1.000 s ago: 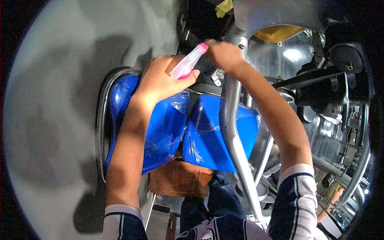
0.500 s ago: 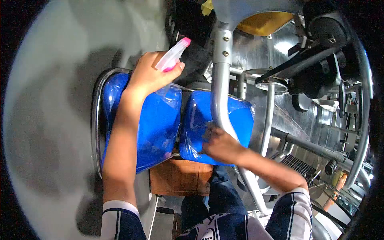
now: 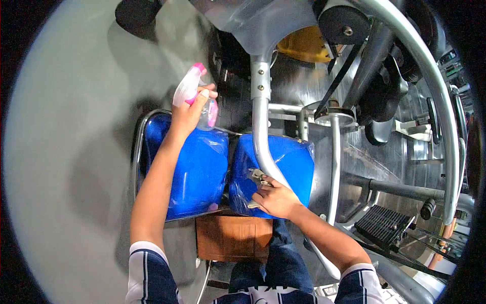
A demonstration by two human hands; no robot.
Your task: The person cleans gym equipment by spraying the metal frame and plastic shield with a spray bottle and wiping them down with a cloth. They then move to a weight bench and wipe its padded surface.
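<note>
My left hand [image 3: 188,112] is wrapped round a clear spray bottle [image 3: 206,115] with a white and pink head, held above the back edge of the left blue cushion [image 3: 197,172]. Under my right hand [image 3: 273,197] a light-coloured cloth [image 3: 256,175] is bunched against the right blue cushion [image 3: 293,162]. Both cushions have clear plastic film on them. A bent silver tube [image 3: 260,126] passes over the right cushion, close beside my right hand.
A brown box [image 3: 228,238] stands below the cushions, near my legs. Gym-like machinery with a black pedal [image 3: 382,228], silver tubes and a yellow part [image 3: 306,45] fills the right side. A grey wall or floor surface [image 3: 66,152] lies to the left.
The spray bottle has turned more upright, and its clear body now shows. My right hand, blurred before, is sharper, with the cloth visible. The view has shifted, so the machine appears further left.
</note>
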